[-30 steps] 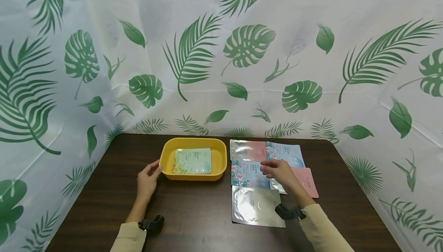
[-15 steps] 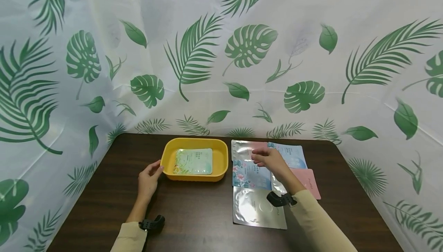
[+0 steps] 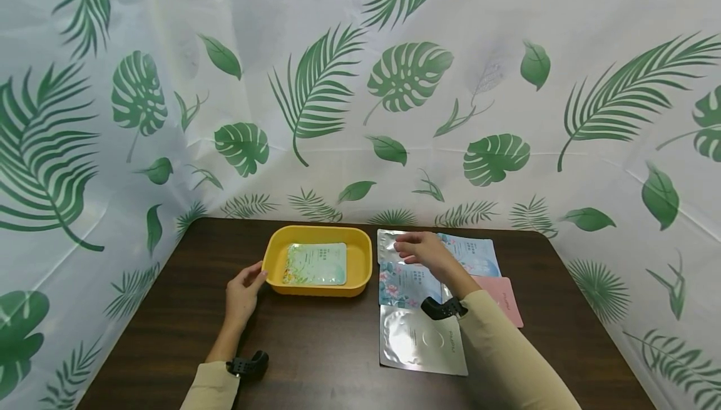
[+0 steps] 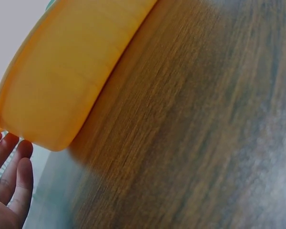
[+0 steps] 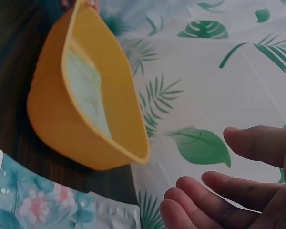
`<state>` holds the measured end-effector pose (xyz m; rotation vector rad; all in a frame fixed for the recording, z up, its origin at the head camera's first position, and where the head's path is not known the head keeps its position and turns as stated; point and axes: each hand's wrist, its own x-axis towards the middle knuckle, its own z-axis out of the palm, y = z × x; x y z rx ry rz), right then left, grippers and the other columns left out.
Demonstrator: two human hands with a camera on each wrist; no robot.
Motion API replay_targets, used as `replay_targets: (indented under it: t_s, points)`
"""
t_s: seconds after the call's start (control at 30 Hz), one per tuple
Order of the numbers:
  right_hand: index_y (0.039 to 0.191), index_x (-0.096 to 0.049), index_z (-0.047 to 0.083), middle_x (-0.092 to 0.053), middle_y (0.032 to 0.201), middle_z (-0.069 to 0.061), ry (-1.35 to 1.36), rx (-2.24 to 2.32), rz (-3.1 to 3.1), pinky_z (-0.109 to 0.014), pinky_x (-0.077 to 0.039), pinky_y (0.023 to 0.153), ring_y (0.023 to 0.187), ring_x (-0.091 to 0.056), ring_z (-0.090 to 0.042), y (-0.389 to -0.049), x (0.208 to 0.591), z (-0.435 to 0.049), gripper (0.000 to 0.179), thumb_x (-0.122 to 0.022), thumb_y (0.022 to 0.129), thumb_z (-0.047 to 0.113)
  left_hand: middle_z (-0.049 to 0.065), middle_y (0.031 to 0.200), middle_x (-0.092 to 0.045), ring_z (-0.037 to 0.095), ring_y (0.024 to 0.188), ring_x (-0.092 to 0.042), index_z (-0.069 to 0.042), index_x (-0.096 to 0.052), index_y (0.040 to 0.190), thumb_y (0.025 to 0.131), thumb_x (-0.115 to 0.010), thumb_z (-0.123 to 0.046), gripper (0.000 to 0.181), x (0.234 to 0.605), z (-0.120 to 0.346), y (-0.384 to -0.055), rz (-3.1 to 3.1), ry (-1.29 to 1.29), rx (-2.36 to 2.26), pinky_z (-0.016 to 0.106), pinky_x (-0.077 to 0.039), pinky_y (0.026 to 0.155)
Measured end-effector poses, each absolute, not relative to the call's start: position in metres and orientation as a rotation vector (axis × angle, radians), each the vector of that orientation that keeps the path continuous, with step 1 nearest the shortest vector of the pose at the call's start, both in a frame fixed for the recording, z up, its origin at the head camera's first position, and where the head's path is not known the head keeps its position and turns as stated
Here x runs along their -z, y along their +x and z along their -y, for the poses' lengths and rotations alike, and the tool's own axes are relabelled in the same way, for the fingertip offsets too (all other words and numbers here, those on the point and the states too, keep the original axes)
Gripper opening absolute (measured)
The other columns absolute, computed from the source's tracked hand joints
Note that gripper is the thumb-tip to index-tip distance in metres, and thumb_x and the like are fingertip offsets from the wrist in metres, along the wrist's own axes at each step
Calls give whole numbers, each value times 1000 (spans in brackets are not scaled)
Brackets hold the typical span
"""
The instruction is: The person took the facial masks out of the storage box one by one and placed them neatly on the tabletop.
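Observation:
My left hand [image 3: 242, 294] is at the left end of a yellow plastic basin [image 3: 360, 266], its fingertips touching the end just under the rim. Inside the basin lies a flat pale green face mask sachet [image 3: 318, 264]. My right hand [image 3: 429, 253] is raised over several more sachets to the right of the basin, its fingers spread apart from the thumb and holding nothing. Under it are a silver-and-pink sachet [image 3: 387, 246], partly hidden, and a blue flowered sachet [image 3: 414, 283]. The right wrist view shows the bare palm side and the basin [image 5: 52, 119] beyond.
A large silver sachet [image 3: 419, 341] lies closest to the front. Another blue sachet [image 3: 475, 253] is at the back right, with a pink sachet [image 3: 504, 297] below it. Behind the dark wooden table [image 3: 315, 353] hangs a leaf-printed cloth [image 3: 338, 103].
My right hand has moved left and back, from above the blue flowered sachet to above the silver-and-pink one. My left hand and the basin have kept their places.

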<state>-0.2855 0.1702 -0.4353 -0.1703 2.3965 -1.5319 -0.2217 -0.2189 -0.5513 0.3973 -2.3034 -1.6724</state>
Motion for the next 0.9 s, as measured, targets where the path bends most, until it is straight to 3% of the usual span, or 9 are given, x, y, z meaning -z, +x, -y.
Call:
replay_targets:
  t_s: [0.37, 0.63, 0.9]
  points:
    - [128, -57, -4, -62, 125, -23, -161, 1521, -2294, -39, -56, 91, 98, -66, -24, -302, 433, -146, 40, -58, 98, 23, 15, 132, -63, -4, 91, -54, -7, -63, 128, 95, -64, -31, 41, 552, 220, -222, 2329, 415, 1649, 6, -44, 74]
    - [129, -57, -4, -59, 128, -25, -124, 1527, -2205, -48, -48, 101, 117, -58, -40, -309, 434, -123, 40, -57, 99, 22, 15, 131, -63, -9, 88, -53, -6, -63, 127, 95, -65, -28, 39, 552, 219, -222, 2318, 396, 1654, 6, -44, 74]
    - [129, -57, -4, -62, 125, -23, -94, 1524, -2190, -43, -53, 95, 99, -66, -26, -316, 440, -99, 39, -59, 98, 19, 16, 129, -63, -11, 85, -54, -5, -63, 127, 94, -65, -27, 39, 553, 219, -221, 2296, 387, 1670, 7, -46, 73]
